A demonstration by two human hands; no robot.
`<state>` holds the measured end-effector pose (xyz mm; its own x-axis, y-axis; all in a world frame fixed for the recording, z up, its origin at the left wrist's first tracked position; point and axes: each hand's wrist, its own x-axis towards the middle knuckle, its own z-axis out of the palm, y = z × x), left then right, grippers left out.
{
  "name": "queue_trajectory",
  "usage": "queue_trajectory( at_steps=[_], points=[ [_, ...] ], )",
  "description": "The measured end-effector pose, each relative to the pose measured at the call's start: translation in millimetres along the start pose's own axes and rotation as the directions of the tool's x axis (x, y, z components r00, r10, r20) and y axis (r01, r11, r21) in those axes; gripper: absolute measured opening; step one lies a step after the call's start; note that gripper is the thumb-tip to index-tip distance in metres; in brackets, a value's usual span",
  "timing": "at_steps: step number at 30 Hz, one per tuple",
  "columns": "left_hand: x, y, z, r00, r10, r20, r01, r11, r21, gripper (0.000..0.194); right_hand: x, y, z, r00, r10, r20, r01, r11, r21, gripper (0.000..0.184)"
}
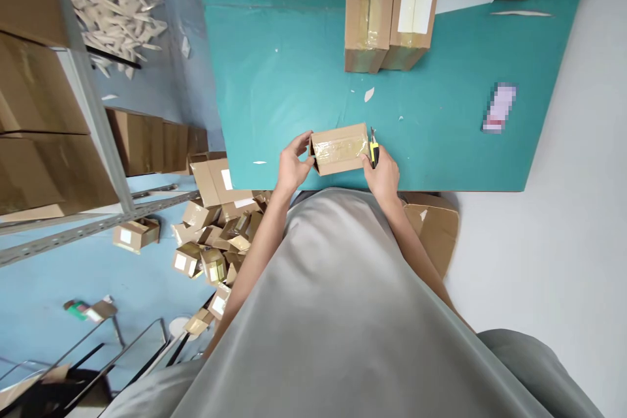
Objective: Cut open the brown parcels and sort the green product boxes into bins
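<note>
A small cardboard box wrapped in clear tape lies at the near edge of the teal table. My left hand grips its left end with curled fingers. My right hand holds the box's right end and also clasps a yellow and black utility knife, whose tip points away from me beside the box.
Two taller taped cartons stand at the table's far middle, with white paper sheets behind. Several small boxes lie heaped on the blue floor to the left. Metal shelving with cartons stands far left. A brown carton sits under the table's edge.
</note>
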<state>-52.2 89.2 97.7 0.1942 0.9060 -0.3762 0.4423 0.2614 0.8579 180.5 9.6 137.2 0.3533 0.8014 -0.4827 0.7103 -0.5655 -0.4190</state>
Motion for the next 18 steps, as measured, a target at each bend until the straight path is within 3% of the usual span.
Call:
queue_trajectory(
  at_steps=[6,10,12,14,18],
  points=[
    [8,-17,3.2,0.998,0.058,-0.014,-0.059,0.998,-0.033,0.060,3,13,14,0.997,-0.004,-0.083,0.011,0.996,0.090,0.042],
    [11,-1,8.4,0.971,0.235,-0.044,-0.225,0.961,0.162,0.057,0,21,20,0.990,-0.020,-0.140,0.041,0.988,0.147,0.049],
    [10,16,19.5,0.927,0.374,0.034,-0.369,0.890,0.267,0.053,-6,23,16,0.983,-0.056,-0.177,0.086,0.983,0.162,0.053],
    [9,32,33.7,0.865,0.469,0.176,-0.501,0.811,0.302,0.046,-13,23,10,0.973,-0.096,-0.209,0.130,0.979,0.158,0.054],
    [11,41,54.6,0.773,0.513,0.373,-0.619,0.740,0.265,0.039,-25,15,-3,0.975,-0.131,-0.181,0.145,0.987,0.065,0.052]
  ],
)
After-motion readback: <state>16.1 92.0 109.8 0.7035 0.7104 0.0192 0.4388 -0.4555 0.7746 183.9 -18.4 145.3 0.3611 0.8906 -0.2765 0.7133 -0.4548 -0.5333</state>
